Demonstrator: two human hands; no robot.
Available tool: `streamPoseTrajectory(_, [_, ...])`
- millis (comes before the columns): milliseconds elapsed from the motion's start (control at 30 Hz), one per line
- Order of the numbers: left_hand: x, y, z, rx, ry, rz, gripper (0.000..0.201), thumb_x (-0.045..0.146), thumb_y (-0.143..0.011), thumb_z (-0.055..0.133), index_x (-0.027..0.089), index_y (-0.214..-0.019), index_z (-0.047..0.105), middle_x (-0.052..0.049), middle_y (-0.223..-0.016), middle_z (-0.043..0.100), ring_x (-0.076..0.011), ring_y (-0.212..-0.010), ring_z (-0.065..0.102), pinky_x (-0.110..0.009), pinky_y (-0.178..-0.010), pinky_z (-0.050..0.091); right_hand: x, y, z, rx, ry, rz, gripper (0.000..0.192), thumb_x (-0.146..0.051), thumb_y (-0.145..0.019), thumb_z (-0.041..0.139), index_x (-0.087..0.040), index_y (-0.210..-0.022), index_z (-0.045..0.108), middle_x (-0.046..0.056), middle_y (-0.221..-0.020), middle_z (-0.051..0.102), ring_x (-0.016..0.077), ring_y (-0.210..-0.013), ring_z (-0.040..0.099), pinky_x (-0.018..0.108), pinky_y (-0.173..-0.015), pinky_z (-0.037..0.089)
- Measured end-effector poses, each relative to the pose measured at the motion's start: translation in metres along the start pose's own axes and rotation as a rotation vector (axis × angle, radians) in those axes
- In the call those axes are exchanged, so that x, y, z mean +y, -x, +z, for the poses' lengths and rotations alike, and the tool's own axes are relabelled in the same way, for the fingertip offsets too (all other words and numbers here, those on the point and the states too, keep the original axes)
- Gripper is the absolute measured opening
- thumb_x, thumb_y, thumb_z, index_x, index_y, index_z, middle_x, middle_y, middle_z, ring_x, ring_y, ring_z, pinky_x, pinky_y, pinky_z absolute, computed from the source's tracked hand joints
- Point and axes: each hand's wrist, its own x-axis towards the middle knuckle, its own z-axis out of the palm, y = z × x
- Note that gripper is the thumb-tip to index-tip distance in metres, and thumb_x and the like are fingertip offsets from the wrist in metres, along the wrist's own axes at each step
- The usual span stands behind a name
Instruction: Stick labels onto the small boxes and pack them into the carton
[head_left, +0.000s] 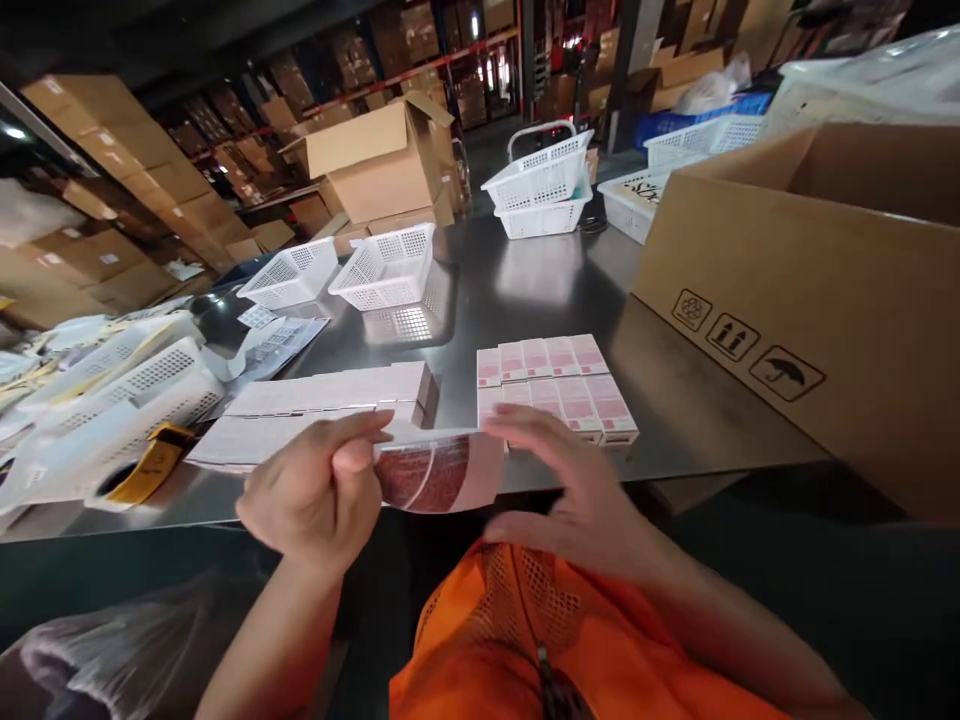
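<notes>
My left hand (319, 490) is closed, thumb and forefinger pinched at the left end of a flat, pale pink printed piece (427, 472) with a dark red-brown picture on it. Whether it is a card or a flat box I cannot tell. At its right end, my right hand (570, 490) has its thumb and fingers apart, fingertips close to the upper right corner; contact is unclear. Behind the right hand, several small pink-and-white boxes (555, 365) stand packed in two rows. Long rows of pale boxes (322, 405) lie behind the left hand, on the metal table (480, 290).
White perforated baskets (386, 268) stand at the back of the table, with two stacked baskets (540, 185) farther right. A large cardboard carton (795, 290) fills the right side. Left are a filled white basket (165, 385) and a yellow-and-black tape roll (146, 468).
</notes>
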Motion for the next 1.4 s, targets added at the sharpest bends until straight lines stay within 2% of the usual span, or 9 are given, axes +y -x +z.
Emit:
streamPoseTrajectory(133, [-0.009, 0.025, -0.026, -0.039, 0.085, -0.109, 0.038, 0.049, -0.094, 0.052, 0.019, -0.085, 0.075, -0.003, -0.066, 0.073, -0.0169, -0.063, 0.069, -0.027, -0.066, 0.053, -0.005, -0.043, 0.047, -0.188, -0.347, 0.208, 0.032, -0.030, -0.076, 0.079, -0.023, -0.106, 0.072, 0.002, -0.092, 0.074, 0.0183, -0.085, 0.070, 0.030, -0.077, 0.058])
streamPoseTrajectory(233, [-0.026, 0.035, -0.038, -0.381, 0.344, -0.402, 0.044, 0.055, -0.080, 0.069, 0.023, -0.110, 0.070, -0.005, -0.092, 0.078, -0.0222, -0.082, 0.073, -0.029, -0.071, 0.058, 0.005, -0.048, 0.067, -0.234, -0.467, 0.311, 0.017, -0.026, -0.077, 0.077, -0.021, -0.093, 0.074, 0.001, -0.083, 0.075, 0.0175, -0.079, 0.071, 0.027, -0.069, 0.057])
streamPoseTrajectory(333, [-0.040, 0.043, -0.036, -0.570, 0.318, -0.630, 0.037, 0.040, -0.067, 0.084, 0.022, -0.098, 0.074, -0.003, -0.088, 0.078, -0.0207, -0.074, 0.074, -0.024, -0.062, 0.058, 0.018, -0.048, 0.075, -0.253, -0.455, 0.314, 0.011, -0.027, -0.081, 0.074, -0.022, -0.091, 0.073, 0.000, -0.081, 0.075, 0.0167, -0.076, 0.072, 0.026, -0.067, 0.057])
streamPoseTrajectory(433, [-0.044, 0.050, -0.022, -0.472, 0.163, -0.634, 0.008, 0.028, -0.074, 0.079, 0.021, -0.076, 0.076, 0.001, -0.066, 0.074, -0.0132, -0.056, 0.068, -0.017, -0.052, 0.053, 0.031, -0.051, 0.080, -0.111, -0.324, 0.130, 0.005, -0.024, -0.086, 0.070, -0.023, -0.090, 0.073, 0.001, -0.083, 0.075, 0.0151, -0.075, 0.070, 0.026, -0.065, 0.055])
streamPoseTrajectory(533, [-0.044, 0.054, -0.005, -0.405, 0.140, -0.607, 0.002, 0.023, -0.074, 0.077, 0.021, -0.074, 0.077, 0.004, -0.060, 0.072, -0.0111, -0.050, 0.065, -0.016, -0.048, 0.050, 0.044, -0.056, 0.081, 0.111, -0.087, -0.115, 0.014, -0.012, -0.087, 0.065, -0.024, -0.090, 0.072, 0.003, -0.087, 0.074, 0.0167, -0.081, 0.067, 0.033, -0.072, 0.054])
streamPoseTrajectory(600, [-0.044, 0.055, 0.006, -0.386, 0.159, -0.601, 0.002, 0.022, -0.073, 0.077, 0.021, -0.071, 0.076, 0.004, -0.058, 0.071, -0.0109, -0.047, 0.063, -0.015, -0.045, 0.049, 0.051, -0.059, 0.079, 0.169, 0.032, -0.156, 0.018, -0.009, -0.086, 0.065, -0.025, -0.094, 0.071, 0.003, -0.086, 0.074, 0.0178, -0.081, 0.065, 0.036, -0.075, 0.052])
streamPoseTrajectory(767, [-0.048, 0.052, 0.028, -0.384, 0.208, -0.620, 0.004, 0.020, -0.071, 0.078, 0.022, -0.069, 0.075, 0.005, -0.056, 0.071, -0.0111, -0.044, 0.063, -0.015, -0.043, 0.049, 0.058, -0.063, 0.073, 0.182, 0.210, -0.160, 0.022, -0.006, -0.085, 0.063, -0.025, -0.092, 0.070, 0.001, -0.086, 0.074, 0.0192, -0.083, 0.065, 0.039, -0.077, 0.050])
streamPoseTrajectory(933, [-0.052, 0.054, 0.037, -0.417, 0.192, -0.619, 0.007, 0.018, -0.071, 0.079, 0.025, -0.073, 0.076, 0.006, -0.058, 0.071, -0.0103, -0.046, 0.064, -0.015, -0.046, 0.050, 0.061, -0.062, 0.079, 0.130, 0.218, -0.011, 0.017, -0.012, -0.087, 0.062, -0.024, -0.097, 0.067, 0.003, -0.094, 0.073, 0.0212, -0.092, 0.065, 0.040, -0.082, 0.050])
streamPoseTrajectory(1400, [-0.064, 0.070, 0.019, -0.504, 0.185, -0.573, 0.019, 0.012, -0.076, 0.075, 0.026, -0.089, 0.075, 0.005, -0.071, 0.074, -0.0113, -0.056, 0.067, -0.019, -0.051, 0.050, 0.070, -0.068, 0.099, 0.024, 0.135, -0.005, 0.016, -0.013, -0.088, 0.062, -0.026, -0.096, 0.067, 0.003, -0.092, 0.071, 0.0214, -0.089, 0.066, 0.042, -0.084, 0.050])
